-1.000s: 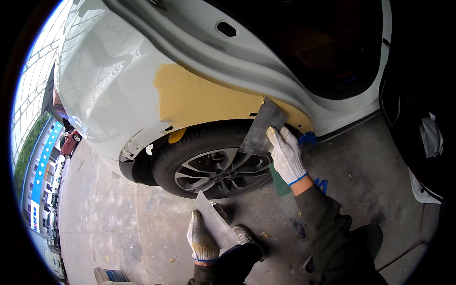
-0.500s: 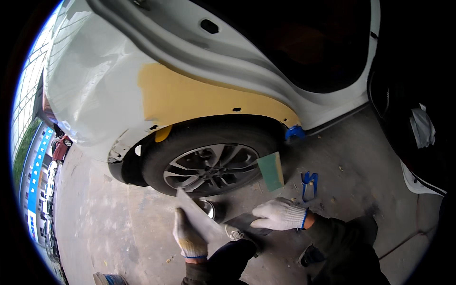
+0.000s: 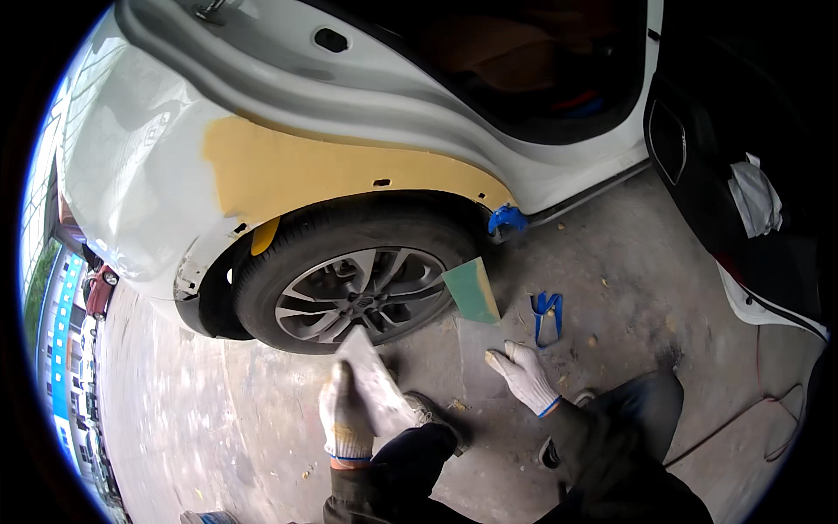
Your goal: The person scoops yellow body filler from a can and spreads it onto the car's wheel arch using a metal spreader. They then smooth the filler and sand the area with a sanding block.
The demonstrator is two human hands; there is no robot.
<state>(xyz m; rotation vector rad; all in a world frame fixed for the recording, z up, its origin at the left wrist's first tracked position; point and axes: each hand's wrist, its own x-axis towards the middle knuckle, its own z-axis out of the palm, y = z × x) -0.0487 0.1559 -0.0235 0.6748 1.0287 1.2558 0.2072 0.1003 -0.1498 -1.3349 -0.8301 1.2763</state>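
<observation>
From my remote seat I follow both gloved hands through the head camera. The left hand is closed on a flat metal plate, tilted with one corner up toward the wheel; the thumb lies along its near edge, and some fingers are hidden. The right hand has its fingers drawn narrow on a thin grey blade, which nearly blends into the concrete floor beneath. The two tools are apart, both below the wheel, and I see neither touching the white car. Over the wheel arch spreads a smooth yellow patch.

For writing, I find pale characters along a blue sign band on a building at far left, bent by the lens and small. The emblem on the hub cap is too small for me to tell. I make out no lettering on either tool.

Just beside the tyre a green sheet stands at a slant, and a blue strap-like piece lies to its right. Another blue piece sits at the arch's right end. A crumpled grey wrapper shows against the dark open door. A bucket with blue on its side is cut off by the lower edge.
</observation>
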